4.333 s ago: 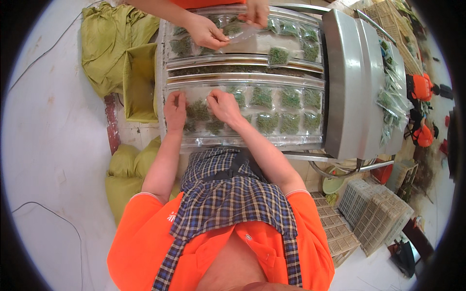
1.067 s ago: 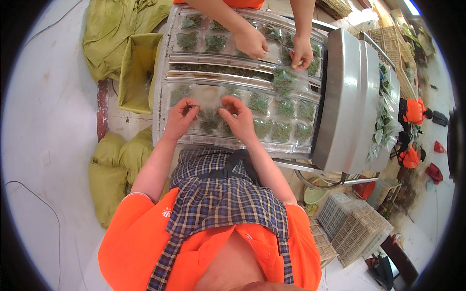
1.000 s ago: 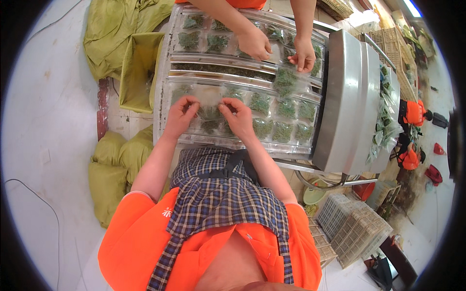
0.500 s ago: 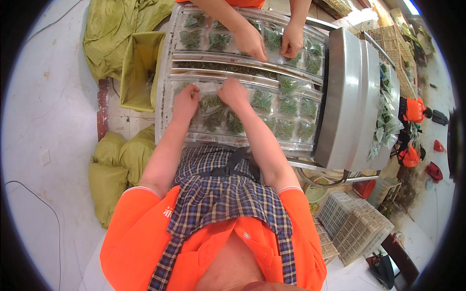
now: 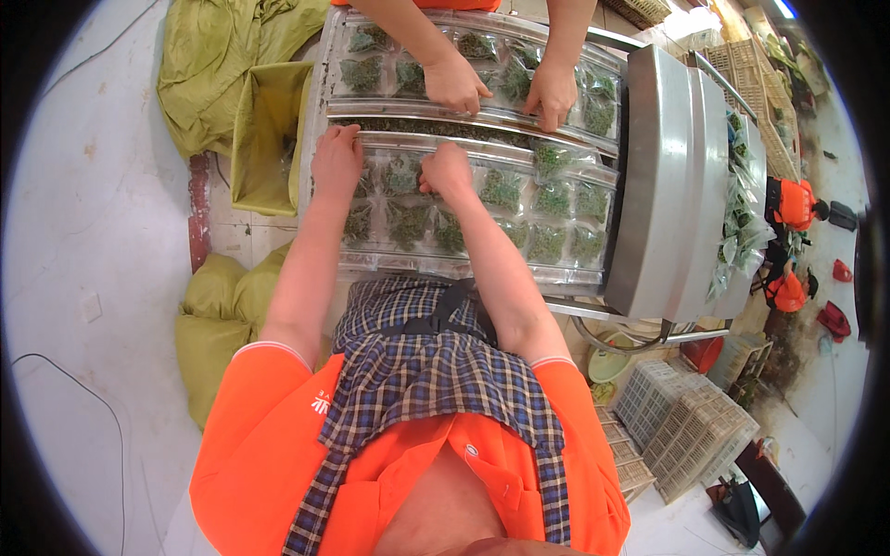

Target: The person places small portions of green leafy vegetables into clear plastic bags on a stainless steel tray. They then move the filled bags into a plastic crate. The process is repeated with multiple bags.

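Clear plastic bags of green leafy herbs lie in two rows on a flat bed; a bag sits between my hands. My left hand is at the bed's left end, its bent fingertips at the near metal bar beside a strip of loose green bits. My right hand rests over the near row of bags with fingers curled in. What either hand pinches, if anything, is too small to tell. Across the bed, a co-worker's hands are over the far row, near the far bar.
A steel machine hood closes off the bed's right side, with filled bags beyond it. Left stand a yellow-green bin and sacks. Plastic crates are at lower right; people in orange are farther off.
My left hand has moved up and left from the bag to the bar's end. My right hand stays nearly in place. The co-worker's hands have shifted, one left and one down.
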The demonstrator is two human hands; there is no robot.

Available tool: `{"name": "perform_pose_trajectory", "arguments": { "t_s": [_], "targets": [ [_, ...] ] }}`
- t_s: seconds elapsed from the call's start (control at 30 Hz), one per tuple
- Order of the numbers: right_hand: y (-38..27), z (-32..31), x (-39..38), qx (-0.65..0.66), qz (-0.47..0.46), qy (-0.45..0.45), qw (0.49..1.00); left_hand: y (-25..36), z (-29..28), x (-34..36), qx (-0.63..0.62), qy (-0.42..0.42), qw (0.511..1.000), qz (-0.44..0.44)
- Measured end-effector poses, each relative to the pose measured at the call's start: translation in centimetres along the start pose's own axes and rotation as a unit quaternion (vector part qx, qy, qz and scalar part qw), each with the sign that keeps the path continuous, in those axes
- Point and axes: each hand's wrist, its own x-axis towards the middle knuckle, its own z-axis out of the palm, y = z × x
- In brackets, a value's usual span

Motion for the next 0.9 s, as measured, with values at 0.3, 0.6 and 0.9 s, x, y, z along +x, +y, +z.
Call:
{"name": "perform_pose_trajectory", "arguments": {
  "t_s": [0.3,0.6,0.9],
  "targets": [
    [0.0,-0.6,-1.0,0.047,-0.012,-0.026,0.998,-1.6,1.4,2.1,0.004,-0.098,0.991,0.089],
    [0.2,-0.8,-1.2,0.075,0.0,-0.016,0.997,0.4,1.2,1.8,0.0,0.009,0.994,0.104],
    [3.7,-4.9,-3.2,0.055,-0.169,0.337,0.925,1.7,2.2,-1.0,-0.06,-0.083,0.965,0.241]
  ]
}}
